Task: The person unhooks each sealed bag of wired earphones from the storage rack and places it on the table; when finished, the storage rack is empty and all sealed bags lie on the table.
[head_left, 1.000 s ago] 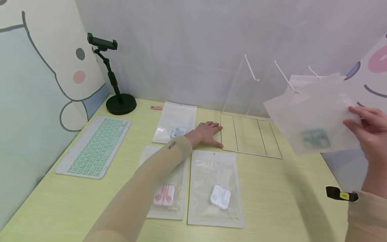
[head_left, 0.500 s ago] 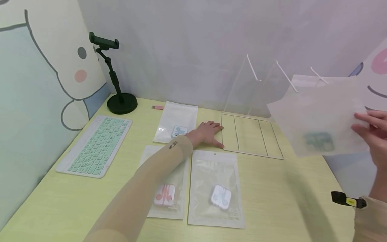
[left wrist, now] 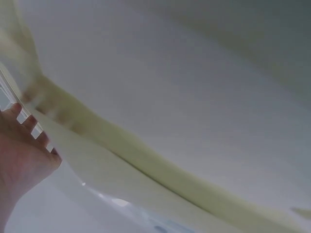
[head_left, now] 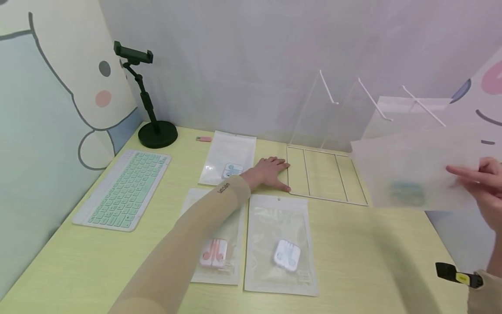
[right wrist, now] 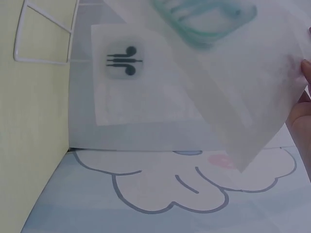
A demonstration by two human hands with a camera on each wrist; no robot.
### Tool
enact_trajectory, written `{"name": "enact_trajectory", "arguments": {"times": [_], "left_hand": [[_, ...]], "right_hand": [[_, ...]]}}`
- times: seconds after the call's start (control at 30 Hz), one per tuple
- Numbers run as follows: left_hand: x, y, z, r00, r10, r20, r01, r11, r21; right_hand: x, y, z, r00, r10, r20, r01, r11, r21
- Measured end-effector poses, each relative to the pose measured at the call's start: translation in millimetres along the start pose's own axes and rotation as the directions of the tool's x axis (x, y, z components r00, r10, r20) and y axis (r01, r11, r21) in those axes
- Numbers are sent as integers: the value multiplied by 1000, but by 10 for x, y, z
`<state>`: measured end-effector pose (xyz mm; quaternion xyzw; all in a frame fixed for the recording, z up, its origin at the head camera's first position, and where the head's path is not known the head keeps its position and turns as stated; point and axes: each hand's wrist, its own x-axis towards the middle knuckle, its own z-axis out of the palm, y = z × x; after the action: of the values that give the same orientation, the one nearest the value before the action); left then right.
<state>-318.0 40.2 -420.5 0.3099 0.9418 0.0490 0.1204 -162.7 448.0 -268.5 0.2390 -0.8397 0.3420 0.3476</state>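
My right hand (head_left: 484, 185) pinches the right edge of a translucent white bag (head_left: 415, 165). A teal earphone case (right wrist: 209, 24) shows blurred through it. The bag's top edge is tilted and lies just below the tip of the right hook (head_left: 423, 107) of a white wire rack. Behind it hangs another white bag (head_left: 412, 104); the right wrist view shows black earphones (right wrist: 125, 62) in it. My left hand (head_left: 270, 173) lies flat with spread fingers, fingertips and thumb at the left side of the rack's base (head_left: 327, 198).
On the table lie bags with blue earphones (head_left: 233, 170), pink earphones (head_left: 213, 253) and white-blue earphones (head_left: 287, 255). To the left are a mint keyboard (head_left: 123, 189), a black phone stand (head_left: 158, 134) and a pink USB stick (head_left: 204, 139). Two more hooks (head_left: 329, 89) jut forward.
My right hand has moved right and down with the bag, whose top edge has dropped from over the right hook, baring more of it. The left hand stays at the rack base.
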Motion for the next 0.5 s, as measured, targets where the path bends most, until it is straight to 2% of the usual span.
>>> {"name": "enact_trajectory", "arguments": {"times": [0.27, 0.43, 0.5], "left_hand": [[-9, 2, -4, 1000, -3, 2, 3, 1000, 0], [-10, 6, -10, 1000, 2, -4, -2, 1000, 8], [-8, 3, -12, 1000, 2, -3, -2, 1000, 15]], "right_hand": [[-210, -46, -18, 990, 21, 141, -24, 1000, 15], [-326, -90, -18, 962, 23, 272, -24, 1000, 0], [-364, -130, -9, 948, 42, 316, -28, 999, -46]]}}
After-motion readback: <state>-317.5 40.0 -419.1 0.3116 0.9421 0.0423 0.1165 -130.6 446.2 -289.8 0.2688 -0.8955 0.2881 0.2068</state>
